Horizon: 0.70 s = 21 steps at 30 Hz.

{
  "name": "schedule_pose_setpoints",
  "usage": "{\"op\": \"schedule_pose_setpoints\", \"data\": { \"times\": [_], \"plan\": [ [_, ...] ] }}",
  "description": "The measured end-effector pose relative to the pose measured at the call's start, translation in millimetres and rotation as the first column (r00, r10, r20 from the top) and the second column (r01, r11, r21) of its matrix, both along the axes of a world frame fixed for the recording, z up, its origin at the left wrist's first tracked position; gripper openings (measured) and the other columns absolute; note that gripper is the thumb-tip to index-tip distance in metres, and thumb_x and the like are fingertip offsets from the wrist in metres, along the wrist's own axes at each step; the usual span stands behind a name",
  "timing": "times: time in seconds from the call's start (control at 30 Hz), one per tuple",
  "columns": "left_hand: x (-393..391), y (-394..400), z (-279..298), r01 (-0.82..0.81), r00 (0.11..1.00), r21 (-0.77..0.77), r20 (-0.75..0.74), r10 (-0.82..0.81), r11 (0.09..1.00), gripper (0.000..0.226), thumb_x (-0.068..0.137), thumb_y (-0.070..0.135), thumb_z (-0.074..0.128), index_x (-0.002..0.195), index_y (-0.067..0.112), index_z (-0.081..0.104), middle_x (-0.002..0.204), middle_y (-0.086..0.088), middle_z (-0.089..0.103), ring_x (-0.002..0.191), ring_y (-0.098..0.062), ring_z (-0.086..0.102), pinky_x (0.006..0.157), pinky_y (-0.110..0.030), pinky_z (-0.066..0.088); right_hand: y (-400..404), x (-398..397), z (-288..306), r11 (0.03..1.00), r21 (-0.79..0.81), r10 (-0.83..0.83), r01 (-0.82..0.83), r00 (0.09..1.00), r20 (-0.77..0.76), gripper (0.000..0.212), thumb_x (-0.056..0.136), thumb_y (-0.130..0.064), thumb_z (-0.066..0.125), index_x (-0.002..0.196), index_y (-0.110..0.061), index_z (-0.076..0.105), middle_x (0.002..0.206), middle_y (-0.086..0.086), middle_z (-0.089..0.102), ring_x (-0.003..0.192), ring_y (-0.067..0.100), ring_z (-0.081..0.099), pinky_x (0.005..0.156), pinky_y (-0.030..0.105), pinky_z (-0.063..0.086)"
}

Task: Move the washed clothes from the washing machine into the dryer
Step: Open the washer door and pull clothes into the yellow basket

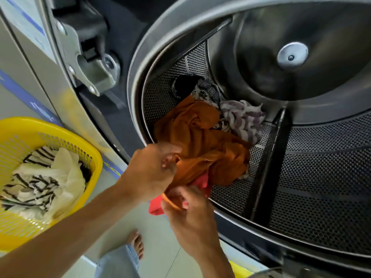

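An open machine drum (313, 161) of perforated steel fills the right of the head view. Inside lie an orange garment (202, 137), a purple-and-white striped cloth (244, 117) and a dark patterned cloth (202, 88). The orange garment hangs over the drum's lower left rim. My left hand (150, 169) grips its near edge at the rim. Just below, my right hand (190, 215) pinches the same orange fabric together with a red cloth (158, 205) that hangs under it.
A yellow plastic basket (18, 137) at the left holds a cream cloth with black stripes (46, 177). The machine's door hinge (94, 63) sits at the upper left. Below are the tiled floor, my bare foot (136, 242) and a light trouser leg.
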<state>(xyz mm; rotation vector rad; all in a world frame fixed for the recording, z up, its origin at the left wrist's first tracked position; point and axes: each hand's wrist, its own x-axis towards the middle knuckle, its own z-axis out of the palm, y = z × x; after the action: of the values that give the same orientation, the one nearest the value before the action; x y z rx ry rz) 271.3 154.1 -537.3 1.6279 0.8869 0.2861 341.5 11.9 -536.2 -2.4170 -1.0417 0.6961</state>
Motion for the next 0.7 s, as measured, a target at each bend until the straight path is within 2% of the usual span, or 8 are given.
{"op": "schedule_pose_setpoints", "data": {
  "times": [0.13, 0.2, 0.27, 0.37, 0.4, 0.5, 0.57, 0.7],
  "plan": [
    [2.2, -4.2, -6.9, 0.153, 0.984, 0.114, -0.114, -0.14, 0.982, 0.045, 0.089, 0.01, 0.051, 0.122, 0.036, 0.065, 0.112, 0.009, 0.072, 0.109, -0.012, 0.065, 0.091, -0.016, 0.042, 17.0, 50.9, 34.3, 0.976, -0.176, 0.043, -0.124, 0.912, -0.408, 0.016, 0.084, -0.036, 0.073, 0.092, -0.022, 0.074, 0.085, -0.009, 0.078, 0.084, 0.004, 0.073, 0.081, 0.027, 0.058],
    [2.7, -5.2, -12.9, 0.201, 0.972, 0.095, -0.141, -0.187, 0.975, 0.041, 0.089, 0.009, 0.05, 0.118, 0.031, 0.067, 0.111, 0.005, 0.073, 0.108, -0.016, 0.066, 0.092, -0.022, 0.047, 38.1, 88.3, 40.6, 0.993, -0.11, -0.074, 0.047, 0.965, -0.252, 0.015, 0.086, -0.031, 0.076, 0.099, -0.023, 0.074, 0.087, -0.009, 0.077, 0.081, 0.001, 0.07, 0.073, 0.015, 0.053],
    [2.4, -5.3, -18.7, 0.223, 0.966, 0.094, -0.159, -0.206, 0.97, 0.035, 0.089, 0.01, 0.051, 0.114, 0.029, 0.068, 0.105, 0.004, 0.074, 0.1, -0.018, 0.068, 0.087, -0.027, 0.05, 63.7, 127.0, 21.5, 0.979, -0.067, -0.19, 0.19, 0.982, 0.006, 0.059, 0.079, -0.05, 0.077, 0.13, -0.026, 0.061, 0.123, -0.003, 0.069, 0.111, 0.009, 0.064, 0.093, 0.025, 0.052],
    [-0.4, -6.2, -25.8, 0.218, 0.967, 0.111, -0.16, -0.199, 0.97, 0.031, 0.091, 0.015, 0.054, 0.112, 0.032, 0.069, 0.099, 0.008, 0.074, 0.089, -0.014, 0.068, 0.077, -0.024, 0.048, 90.3, 159.2, -27.0, 0.93, -0.28, -0.248, 0.237, 0.969, -0.004, 0.124, 0.052, -0.086, 0.071, 0.155, -0.037, 0.022, 0.16, -0.001, 0.033, 0.146, 0.024, 0.034, 0.118, 0.047, 0.033],
    [-1.9, -6.6, -26.8, 0.222, 0.966, 0.112, -0.158, -0.203, 0.969, 0.031, 0.091, 0.015, 0.054, 0.113, 0.033, 0.069, 0.1, 0.009, 0.074, 0.087, -0.013, 0.068, 0.076, -0.023, 0.048, 91.6, 161.4, -42.6, 0.91, -0.36, -0.242, 0.203, 0.968, -0.067, 0.121, 0.058, -0.084, 0.07, 0.157, -0.034, 0.022, 0.16, -0.004, 0.031, 0.145, 0.023, 0.034, 0.119, 0.047, 0.03],
    [-6.5, -7.3, -30.3, 0.258, 0.957, 0.119, -0.17, -0.237, 0.959, 0.035, 0.09, 0.017, 0.055, 0.117, 0.035, 0.067, 0.103, 0.013, 0.073, 0.073, -0.003, 0.063, 0.069, -0.017, 0.044, 75.4, 143.6, -63.5, 0.91, -0.405, -0.217, 0.084, 0.931, -0.293, 0.061, 0.088, -0.037, 0.066, 0.139, -0.007, 0.054, 0.128, 0.002, 0.053, 0.108, 0.016, 0.056, 0.108, 0.039, 0.041],
    [-8.0, -7.1, -30.6, 0.29, 0.946, 0.123, -0.184, -0.266, 0.949, 0.035, 0.09, 0.018, 0.055, 0.118, 0.035, 0.066, 0.1, 0.01, 0.074, 0.072, -0.003, 0.064, 0.07, -0.018, 0.047, 56.1, 132.9, -72.9, 0.944, -0.292, -0.215, 0.152, 0.957, -0.196, 0.048, 0.076, -0.034, 0.059, 0.116, -0.009, 0.071, 0.118, 0.008, 0.068, 0.102, 0.027, 0.066, 0.098, 0.043, 0.05],
    [-15.8, -4.1, -26.9, 0.233, 0.966, -0.06, -0.099, -0.238, 0.971, 0.058, 0.079, 0.033, 0.057, 0.136, 0.03, 0.054, 0.133, 0.01, 0.063, 0.119, -0.002, 0.059, 0.106, -0.028, 0.044, 29.5, 91.7, -32.7, 0.95, -0.013, -0.308, 0.312, 0.944, 0.117, 0.03, 0.098, -0.038, 0.054, 0.106, -0.016, 0.073, 0.101, 0.006, 0.075, 0.097, 0.026, 0.068, 0.088, 0.037, 0.052]
  ]
}}
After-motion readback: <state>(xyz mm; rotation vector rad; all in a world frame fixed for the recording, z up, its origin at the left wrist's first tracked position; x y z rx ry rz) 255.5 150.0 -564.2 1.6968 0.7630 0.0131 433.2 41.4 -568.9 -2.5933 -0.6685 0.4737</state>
